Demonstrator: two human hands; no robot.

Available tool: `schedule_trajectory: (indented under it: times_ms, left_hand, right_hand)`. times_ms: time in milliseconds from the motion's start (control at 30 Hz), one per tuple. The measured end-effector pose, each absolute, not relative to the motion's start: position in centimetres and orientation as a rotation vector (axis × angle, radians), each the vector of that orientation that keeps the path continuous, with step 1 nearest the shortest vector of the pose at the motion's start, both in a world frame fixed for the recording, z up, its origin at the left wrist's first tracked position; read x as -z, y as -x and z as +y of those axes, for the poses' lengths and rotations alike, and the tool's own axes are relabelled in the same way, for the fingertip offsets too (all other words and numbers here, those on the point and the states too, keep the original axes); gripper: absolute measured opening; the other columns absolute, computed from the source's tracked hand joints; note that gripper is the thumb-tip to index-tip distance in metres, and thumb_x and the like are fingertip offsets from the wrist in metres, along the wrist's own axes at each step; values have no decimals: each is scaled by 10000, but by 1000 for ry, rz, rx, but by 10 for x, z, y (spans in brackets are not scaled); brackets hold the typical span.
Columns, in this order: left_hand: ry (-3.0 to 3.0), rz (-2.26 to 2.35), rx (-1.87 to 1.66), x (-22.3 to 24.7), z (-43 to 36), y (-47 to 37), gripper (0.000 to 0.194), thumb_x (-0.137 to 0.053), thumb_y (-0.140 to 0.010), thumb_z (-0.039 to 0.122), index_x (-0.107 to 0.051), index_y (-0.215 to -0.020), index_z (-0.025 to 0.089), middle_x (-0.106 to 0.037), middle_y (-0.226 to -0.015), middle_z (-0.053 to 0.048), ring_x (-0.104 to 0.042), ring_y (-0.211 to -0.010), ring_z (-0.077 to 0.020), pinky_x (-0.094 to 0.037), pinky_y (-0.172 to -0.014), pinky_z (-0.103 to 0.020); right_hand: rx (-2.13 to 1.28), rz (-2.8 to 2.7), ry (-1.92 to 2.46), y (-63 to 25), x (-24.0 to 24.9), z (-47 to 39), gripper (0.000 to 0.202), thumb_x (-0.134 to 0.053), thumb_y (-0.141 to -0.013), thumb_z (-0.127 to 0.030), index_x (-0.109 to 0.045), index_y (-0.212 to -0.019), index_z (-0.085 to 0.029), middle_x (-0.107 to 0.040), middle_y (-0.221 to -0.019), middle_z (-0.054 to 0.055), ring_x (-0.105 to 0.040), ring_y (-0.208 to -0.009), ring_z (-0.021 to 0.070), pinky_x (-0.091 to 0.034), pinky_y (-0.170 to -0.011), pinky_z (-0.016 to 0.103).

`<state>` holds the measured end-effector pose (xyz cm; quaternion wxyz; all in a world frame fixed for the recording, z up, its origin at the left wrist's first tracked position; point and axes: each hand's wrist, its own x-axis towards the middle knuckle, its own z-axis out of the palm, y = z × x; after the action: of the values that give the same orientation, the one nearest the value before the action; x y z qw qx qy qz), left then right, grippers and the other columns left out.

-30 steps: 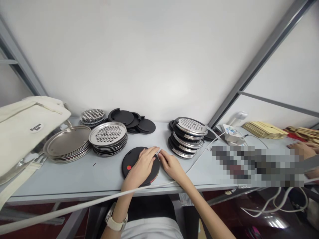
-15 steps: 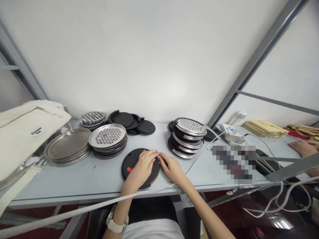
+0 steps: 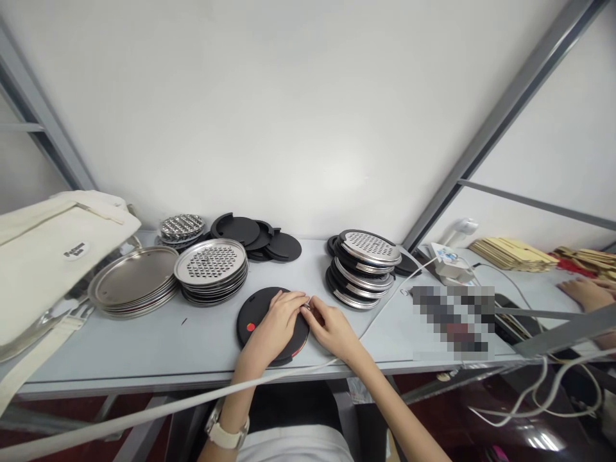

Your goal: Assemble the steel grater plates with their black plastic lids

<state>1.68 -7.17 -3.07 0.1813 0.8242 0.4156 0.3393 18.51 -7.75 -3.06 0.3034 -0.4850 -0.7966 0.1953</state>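
A black round disc [image 3: 257, 311] with a red dot lies flat on the bench in front of me. My left hand [image 3: 279, 321] is laid across it, fingers together and curled to its right edge, holding it. At that same edge my right hand [image 3: 330, 326] pinches with thumb and forefinger, its tips touching those of the left. Between the fingertips shows a tiny shiny bit, too small to name. Behind the disc stands a stack of perforated metal grater plates [image 3: 210, 262]. To the right rises a pile of black discs with metal grater plates [image 3: 369, 247].
Plain round metal plates [image 3: 132, 276] are stacked at left beside a cream bag [image 3: 62, 250]. Black round parts [image 3: 283, 247] lie against the wall. A white cable [image 3: 202, 394] crosses the bench's front edge. At far right are yellow pieces [image 3: 513, 253] and another person's hand [image 3: 584, 292].
The right fingertips have shifted slightly at the disc's edge, and a small shiny bit now shows there. My left hand stays on the disc. The whole view has moved a little.
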Motion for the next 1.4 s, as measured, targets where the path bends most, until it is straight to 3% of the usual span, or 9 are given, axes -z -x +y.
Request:
schedule_trajectory:
  times_ms: [200, 600, 800, 967, 1400]
  left_hand:
    - [-2336, 1179, -957, 31, -71, -17, 414, -338, -914, 102, -538, -1239, 263, -571, -1260, -28, -500, -1189, -151, -315, -1105, -447]
    - [-2306, 1166, -959, 26, -75, -18, 411, -326, -914, 103, -548, -1224, 254, -574, -1256, -31, -505, -1183, -152, -309, -1110, -443]
    - [-2301, 1199, -968, 28, -76, -18, 451, -316, -927, 128, -377, -1358, 244, -522, -1315, -49, -455, -1237, -155, -304, -1115, -436]
    - [-2277, 1186, -966, 27, -74, -19, 366, -339, -908, 97, -507, -1208, 224, -571, -1209, -50, -501, -1160, -159, -303, -1109, -427]
    - [-2150, 1138, -1005, 24, -71, -20, 299, -384, -881, 86, -561, -1079, 223, -599, -1125, -31, -526, -1096, -162, -348, -1062, -388]
  right_hand:
    - [-495, -2130, 1310, -185, 30, -78, 120, -391, -908, -226, -496, -855, -206, -522, -613, -29, -461, -522, 130, -321, -544, 224]
    - [-473, -2157, 1278, -187, 32, -75, 242, -323, -969, -283, -554, -954, -212, -634, -739, 28, -564, -605, 157, -362, -599, 235]
    - [-401, -2195, 1327, -187, 34, -74, 238, -335, -962, -287, -510, -820, -209, -555, -619, 0, -486, -525, 146, -311, -549, 238]
    - [-393, -2207, 1293, -187, 35, -73, 208, -340, -955, -260, -485, -815, -210, -528, -623, -9, -460, -524, 137, -298, -548, 235]
    - [-372, -2188, 1279, -187, 34, -77, 180, -384, -919, -221, -457, -756, -202, -446, -563, -36, -379, -481, 110, -253, -513, 231]
